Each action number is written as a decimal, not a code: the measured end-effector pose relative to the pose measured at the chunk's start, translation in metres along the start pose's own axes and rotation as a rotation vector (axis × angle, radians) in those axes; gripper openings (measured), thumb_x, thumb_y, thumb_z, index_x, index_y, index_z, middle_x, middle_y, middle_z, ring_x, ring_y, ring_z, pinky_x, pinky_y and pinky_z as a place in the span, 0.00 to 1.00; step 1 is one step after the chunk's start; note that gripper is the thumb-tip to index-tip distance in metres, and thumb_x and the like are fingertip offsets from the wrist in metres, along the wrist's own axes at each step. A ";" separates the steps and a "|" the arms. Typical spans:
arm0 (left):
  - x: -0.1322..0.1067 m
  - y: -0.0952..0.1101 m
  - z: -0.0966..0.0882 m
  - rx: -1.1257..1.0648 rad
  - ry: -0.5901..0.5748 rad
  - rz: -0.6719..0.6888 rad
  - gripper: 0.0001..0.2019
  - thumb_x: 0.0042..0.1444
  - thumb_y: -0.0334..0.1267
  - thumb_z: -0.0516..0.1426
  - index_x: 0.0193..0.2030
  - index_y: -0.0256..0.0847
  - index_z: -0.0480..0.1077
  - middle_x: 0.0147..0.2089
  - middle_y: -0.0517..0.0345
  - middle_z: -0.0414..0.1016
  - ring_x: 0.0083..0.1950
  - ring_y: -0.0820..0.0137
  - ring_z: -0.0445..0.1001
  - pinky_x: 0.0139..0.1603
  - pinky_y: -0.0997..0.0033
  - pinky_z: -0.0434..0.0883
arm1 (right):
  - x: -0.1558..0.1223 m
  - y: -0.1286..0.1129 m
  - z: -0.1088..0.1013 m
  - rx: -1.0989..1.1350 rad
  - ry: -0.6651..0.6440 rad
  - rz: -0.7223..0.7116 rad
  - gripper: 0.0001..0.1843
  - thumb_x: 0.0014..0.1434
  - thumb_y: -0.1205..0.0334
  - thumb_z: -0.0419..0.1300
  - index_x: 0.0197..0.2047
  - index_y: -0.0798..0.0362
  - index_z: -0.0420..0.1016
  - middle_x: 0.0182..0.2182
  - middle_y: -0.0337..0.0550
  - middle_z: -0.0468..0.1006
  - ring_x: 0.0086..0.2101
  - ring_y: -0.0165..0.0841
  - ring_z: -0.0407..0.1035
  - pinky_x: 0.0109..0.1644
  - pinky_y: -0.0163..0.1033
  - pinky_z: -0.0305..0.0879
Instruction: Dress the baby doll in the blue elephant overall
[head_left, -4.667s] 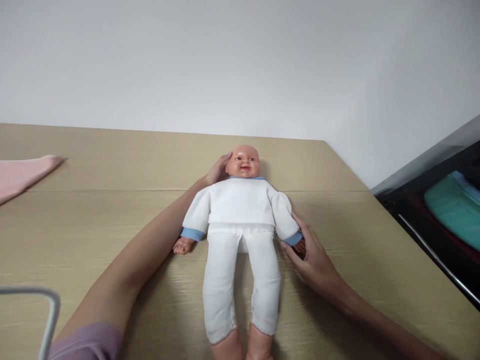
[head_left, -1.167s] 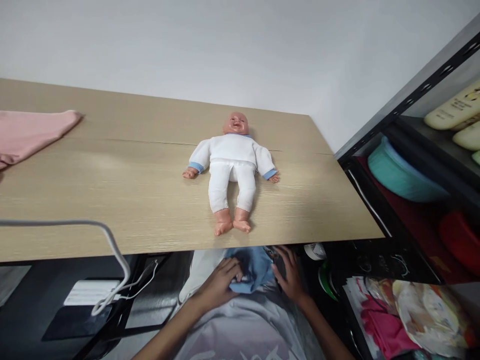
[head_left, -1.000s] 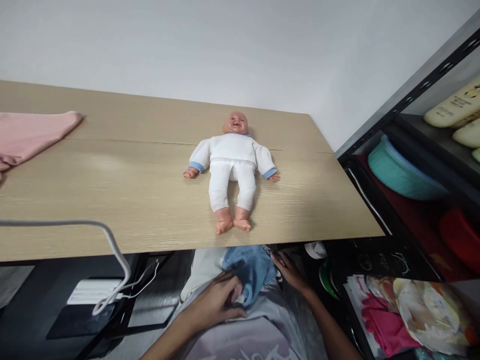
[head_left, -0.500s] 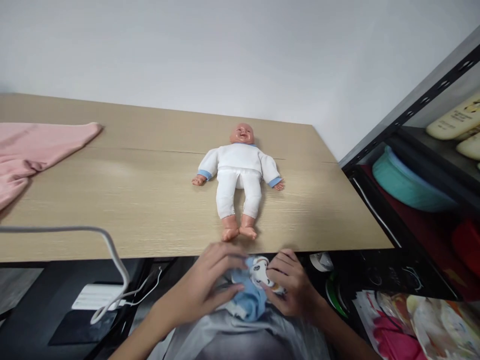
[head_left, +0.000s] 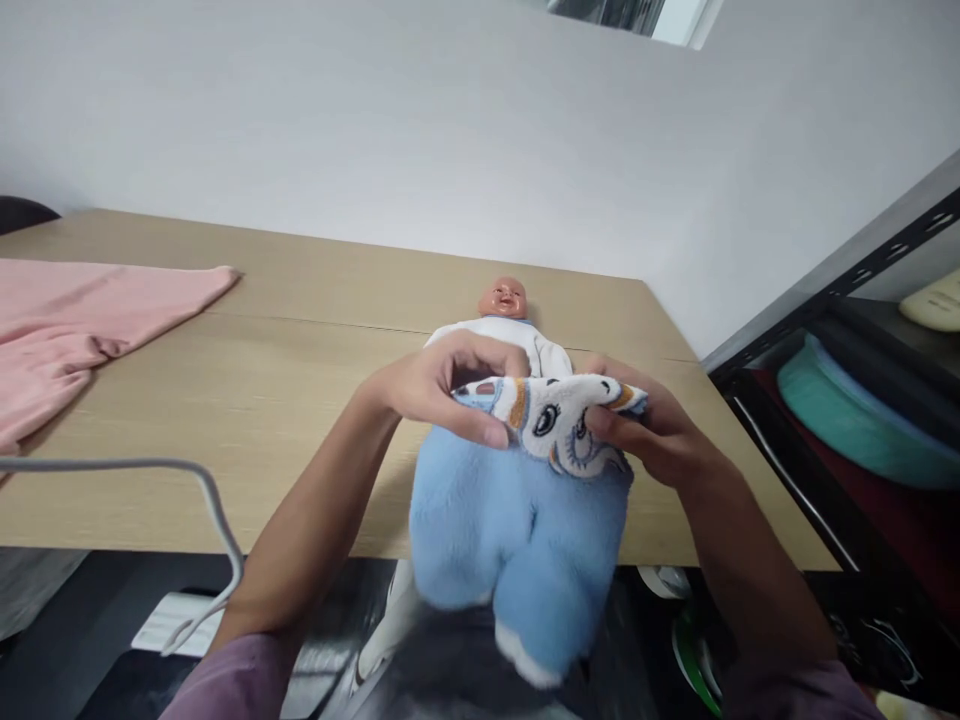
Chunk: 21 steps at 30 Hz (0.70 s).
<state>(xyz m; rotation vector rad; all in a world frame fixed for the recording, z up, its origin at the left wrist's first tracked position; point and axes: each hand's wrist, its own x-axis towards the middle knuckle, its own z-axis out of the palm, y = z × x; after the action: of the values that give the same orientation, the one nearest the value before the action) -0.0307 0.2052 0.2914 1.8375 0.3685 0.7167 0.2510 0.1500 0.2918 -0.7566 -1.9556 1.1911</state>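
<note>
Light blue plush baby pants [head_left: 480, 510] hang from both my hands at the table's front edge. A white animal face with a curled trunk [head_left: 589, 455] is stitched near the upper edge, and one leg ends in a white cuff. My left hand [head_left: 457, 385] grips the left side of that edge, thumb in front. At the right side, my right hand [head_left: 649, 425] pinches the fabric, its thumb over the stitched face. Behind them a baby doll [head_left: 504, 298] lies face up in a white top; the pants and my hands hide its lower body.
A pink garment [head_left: 112, 315] lies on the left of the wooden table [head_left: 300, 370]. A grey cable [head_left: 214, 500] curves over the front left. On the right, a shelf holds a teal basin [head_left: 862, 420]. A white device [head_left: 169, 620] sits below the table edge.
The pants have come up from my lap, bunched before and now hanging open with the legs down. Both hands rose with them, and the view shifted slightly.
</note>
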 end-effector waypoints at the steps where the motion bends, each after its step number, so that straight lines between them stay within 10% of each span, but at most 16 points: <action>1: 0.005 0.006 -0.007 0.024 0.023 0.021 0.28 0.47 0.65 0.77 0.32 0.41 0.78 0.30 0.54 0.75 0.36 0.56 0.82 0.41 0.52 0.82 | 0.011 0.000 -0.006 -0.005 -0.097 0.012 0.18 0.72 0.42 0.68 0.46 0.49 0.80 0.36 0.39 0.80 0.34 0.33 0.76 0.36 0.37 0.75; 5: 0.024 0.016 -0.030 0.105 0.034 0.065 0.24 0.57 0.59 0.74 0.41 0.42 0.76 0.35 0.56 0.77 0.40 0.61 0.82 0.42 0.62 0.81 | 0.047 0.005 -0.022 -0.121 -0.493 -0.007 0.24 0.63 0.40 0.75 0.48 0.52 0.84 0.42 0.41 0.85 0.42 0.37 0.80 0.50 0.42 0.81; 13: 0.018 -0.004 -0.073 0.308 -0.201 -0.056 0.21 0.52 0.55 0.78 0.42 0.42 0.81 0.34 0.56 0.82 0.40 0.60 0.83 0.40 0.68 0.81 | 0.070 0.035 -0.031 -0.106 -0.353 -0.027 0.34 0.65 0.43 0.74 0.68 0.50 0.80 0.61 0.48 0.83 0.64 0.48 0.74 0.72 0.51 0.70; 21: 0.022 -0.013 -0.067 0.320 -0.161 -0.020 0.19 0.66 0.56 0.68 0.49 0.42 0.81 0.40 0.53 0.84 0.47 0.60 0.85 0.50 0.67 0.83 | 0.078 0.051 -0.026 -0.295 -0.495 -0.084 0.32 0.56 0.42 0.80 0.58 0.50 0.85 0.58 0.46 0.85 0.65 0.48 0.73 0.76 0.48 0.66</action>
<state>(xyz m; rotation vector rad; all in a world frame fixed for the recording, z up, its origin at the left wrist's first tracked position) -0.0548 0.2716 0.3023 2.1742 0.4125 0.5121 0.2330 0.2435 0.2751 -0.5469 -2.5864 1.1260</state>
